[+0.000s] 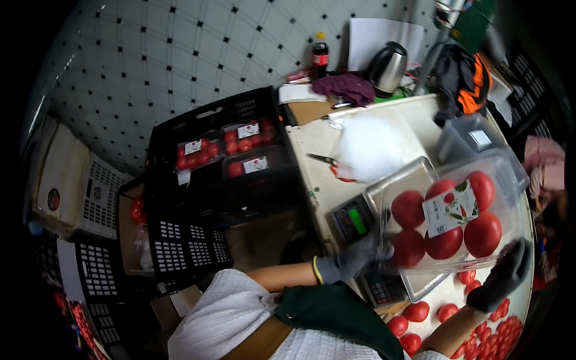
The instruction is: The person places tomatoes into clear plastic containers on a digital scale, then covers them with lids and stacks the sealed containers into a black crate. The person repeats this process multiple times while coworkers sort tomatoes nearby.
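Note:
Both my hands wear dark grey gloves. Between them is a clear plastic clamshell pack (510,225) of several red tomatoes (407,209), with a printed label (452,209) on its lid. My left hand (366,256) grips the pack's near left side, and my right hand (501,274) holds its right corner. Underneath is a weighing scale with a metal pan (425,283). The scale's green-lit display (357,220) shows left of the pack, its keypad (382,288) nearer me. The pack hides most of the pan, and I cannot tell whether they touch.
A black crate (216,193) with labelled tomato packs (198,153) stands left of the white table (310,148). Orange-handled scissors (333,166), a plastic bag (371,146) and an electric kettle (389,69) lie beyond the scale. Loose tomatoes (416,310) cover the near right. Someone's pink sleeve (544,153) shows at right.

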The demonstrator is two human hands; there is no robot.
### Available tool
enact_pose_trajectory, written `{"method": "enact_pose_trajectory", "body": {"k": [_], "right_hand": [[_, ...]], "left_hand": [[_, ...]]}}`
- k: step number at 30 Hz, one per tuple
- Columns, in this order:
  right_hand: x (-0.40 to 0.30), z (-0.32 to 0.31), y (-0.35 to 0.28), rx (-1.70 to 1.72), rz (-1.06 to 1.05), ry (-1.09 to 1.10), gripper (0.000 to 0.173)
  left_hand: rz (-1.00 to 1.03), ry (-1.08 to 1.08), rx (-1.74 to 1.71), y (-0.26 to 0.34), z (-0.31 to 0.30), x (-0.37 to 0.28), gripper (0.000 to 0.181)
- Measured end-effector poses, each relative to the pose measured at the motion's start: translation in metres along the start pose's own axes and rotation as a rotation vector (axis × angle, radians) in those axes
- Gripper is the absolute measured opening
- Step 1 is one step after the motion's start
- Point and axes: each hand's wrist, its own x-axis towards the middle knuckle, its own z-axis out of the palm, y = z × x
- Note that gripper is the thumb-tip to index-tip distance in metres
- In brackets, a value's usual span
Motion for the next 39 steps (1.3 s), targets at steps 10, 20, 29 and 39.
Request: {"method": "enact_pose_trajectory", "body": {"k": [10,20,29,39], "right_hand": [[-0.088,0.251,-0.033,-0.139,-0.562,-1.044,0.010],[0.176,0.150,0.128,-1.292,-0.746,-0.372,0.040],[0.199,0.068,0.134,-1.775,-0.388,-0.533,0.011],[0.181,0.062,0.024,-1.571,-0.736,-0.233,0.011]], "left_hand": [[0.665,0.563,-0.104,0.232,-0.231,-0.177,0.060],[-0.505,1.586,1.033,0.340,-0.366,-0.407,0.045],[0.108,0.854,2.046,0.344,-0.311,-0.028,0.036],[-0.008,-0.191,2.263,0.072,-0.188,0.200,0.015]]}}
